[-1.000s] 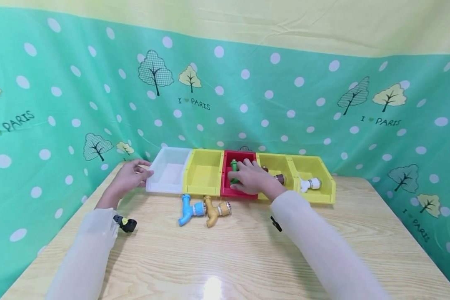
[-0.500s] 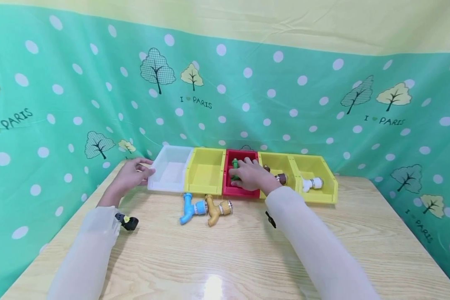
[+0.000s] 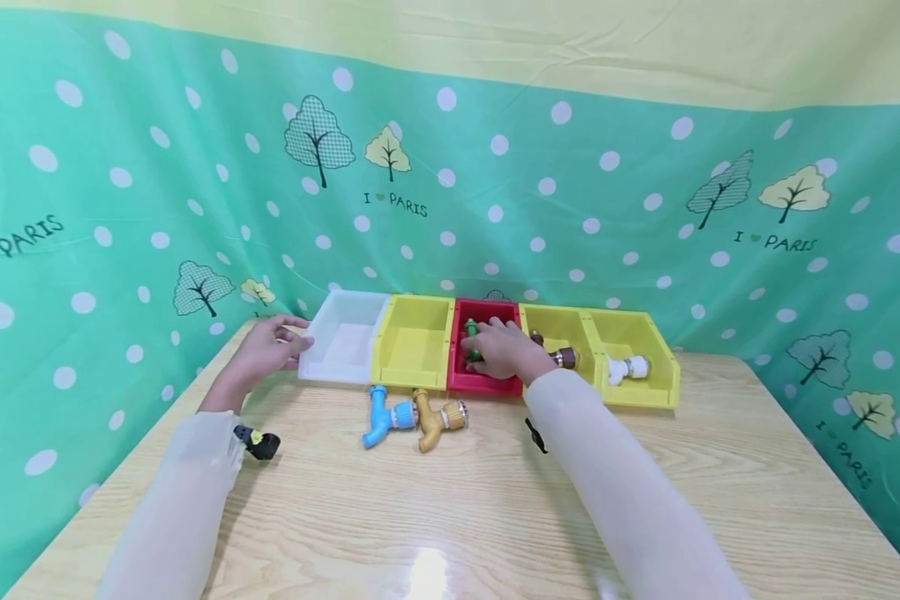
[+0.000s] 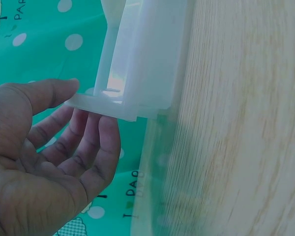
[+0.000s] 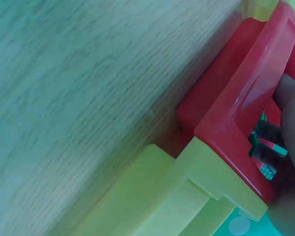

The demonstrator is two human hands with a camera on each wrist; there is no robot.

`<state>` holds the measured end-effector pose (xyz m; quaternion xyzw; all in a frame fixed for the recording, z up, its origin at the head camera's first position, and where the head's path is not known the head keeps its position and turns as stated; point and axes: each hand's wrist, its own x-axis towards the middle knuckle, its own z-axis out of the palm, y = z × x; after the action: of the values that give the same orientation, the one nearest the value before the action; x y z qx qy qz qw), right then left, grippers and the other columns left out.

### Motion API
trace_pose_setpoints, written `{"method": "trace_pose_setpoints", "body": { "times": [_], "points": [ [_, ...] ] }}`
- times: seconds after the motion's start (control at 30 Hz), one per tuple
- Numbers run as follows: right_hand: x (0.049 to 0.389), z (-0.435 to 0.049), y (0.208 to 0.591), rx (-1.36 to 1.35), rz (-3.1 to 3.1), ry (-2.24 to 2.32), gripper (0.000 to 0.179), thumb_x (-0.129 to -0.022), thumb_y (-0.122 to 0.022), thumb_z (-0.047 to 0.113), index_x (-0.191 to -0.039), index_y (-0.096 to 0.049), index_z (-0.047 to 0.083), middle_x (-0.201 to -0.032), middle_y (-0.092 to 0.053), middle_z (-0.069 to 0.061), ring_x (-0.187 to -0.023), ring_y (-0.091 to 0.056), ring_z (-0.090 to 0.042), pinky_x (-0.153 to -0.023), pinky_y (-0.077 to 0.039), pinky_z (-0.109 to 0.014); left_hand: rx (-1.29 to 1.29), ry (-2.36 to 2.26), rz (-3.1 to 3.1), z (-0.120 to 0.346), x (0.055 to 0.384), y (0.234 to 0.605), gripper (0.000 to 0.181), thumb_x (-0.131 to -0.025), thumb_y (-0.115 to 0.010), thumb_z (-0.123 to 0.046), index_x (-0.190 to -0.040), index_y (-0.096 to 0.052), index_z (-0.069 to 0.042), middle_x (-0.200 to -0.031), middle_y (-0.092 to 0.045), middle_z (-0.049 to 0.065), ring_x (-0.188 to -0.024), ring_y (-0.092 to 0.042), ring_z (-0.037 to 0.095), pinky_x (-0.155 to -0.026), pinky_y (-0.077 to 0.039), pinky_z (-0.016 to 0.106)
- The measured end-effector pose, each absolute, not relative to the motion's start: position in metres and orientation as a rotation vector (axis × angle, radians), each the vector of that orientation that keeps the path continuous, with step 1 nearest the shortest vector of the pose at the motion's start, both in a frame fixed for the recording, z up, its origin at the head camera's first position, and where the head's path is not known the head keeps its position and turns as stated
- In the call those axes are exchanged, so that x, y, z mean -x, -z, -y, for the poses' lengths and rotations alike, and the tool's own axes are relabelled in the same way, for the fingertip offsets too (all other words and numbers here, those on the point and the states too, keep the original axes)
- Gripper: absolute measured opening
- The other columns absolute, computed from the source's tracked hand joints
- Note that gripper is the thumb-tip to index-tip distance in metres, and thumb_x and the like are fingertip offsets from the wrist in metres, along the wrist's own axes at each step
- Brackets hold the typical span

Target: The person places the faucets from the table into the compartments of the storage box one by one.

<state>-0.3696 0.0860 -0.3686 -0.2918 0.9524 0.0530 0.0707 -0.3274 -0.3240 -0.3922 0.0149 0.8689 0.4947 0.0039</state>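
- Left hand (image 4: 44,162), palm visible, at the lower left; thumb and curled fingers (image 4: 108,147) pinch a projecting lip.
- That lip belongs to a translucent white bin (image 4: 160,59), partly seen at top centre.
- Pale wood-grain table (image 4: 246,123) filling the right side.
- Behind the hand, green cloth (image 4: 49,61) with white dots, partial trees and the letters "PAR".

One wood-grained table (image 3: 330,517) before me. Along its far edge: one white bin (image 3: 333,372), three yellow bins (image 3: 411,377), one red bin (image 3: 480,384). Just my side of these: blue tap (image 3: 380,417), ochre tap (image 3: 432,422).
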Motion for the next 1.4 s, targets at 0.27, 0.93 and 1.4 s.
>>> {"method": "trace_pose_setpoints", "body": {
  "times": [0.27,0.93,1.4],
  "points": [
    [0.3717,-0.0853,0.3724,0.815,-2.864,-0.159,0.054,-0.095,-0.073,0.035,-0.147,-0.057,0.033,-0.159,-0.043,-0.012,-0.142,-0.038,-0.034,-0.120,-0.031,-0.057,-0.028,-1.522,-2.741,0.3213,0.3269,0.3928,0.050,-0.103,-0.065,-0.025,-0.143,-0.048,-0.001,-0.121,-0.055,0.024,-0.098,-0.066,0.035,-0.085,-0.062,0.041],
    [0.3685,-0.0822,0.3745,0.800,-2.850,-0.225,0.051,-0.099,-0.069,0.034,-0.148,-0.056,0.034,-0.155,-0.048,-0.010,-0.139,-0.043,-0.032,-0.117,-0.039,-0.052,-0.043,-1.538,-2.732,0.3202,0.3255,0.3935,0.049,-0.103,-0.064,-0.024,-0.143,-0.048,0.000,-0.119,-0.054,0.024,-0.094,-0.067,0.033,-0.084,-0.062,0.045],
    [0.3619,-0.0832,0.3666,0.817,-2.848,-0.186,0.049,-0.103,-0.063,0.034,-0.150,-0.053,0.027,-0.157,-0.044,-0.012,-0.144,-0.038,-0.035,-0.120,-0.033,-0.053,-0.074,-1.556,-2.726,0.3206,0.3242,0.3932,0.054,-0.104,-0.064,-0.023,-0.146,-0.045,0.003,-0.121,-0.053,0.025,-0.094,-0.068,0.032,-0.084,-0.062,0.044]
  ]
}}
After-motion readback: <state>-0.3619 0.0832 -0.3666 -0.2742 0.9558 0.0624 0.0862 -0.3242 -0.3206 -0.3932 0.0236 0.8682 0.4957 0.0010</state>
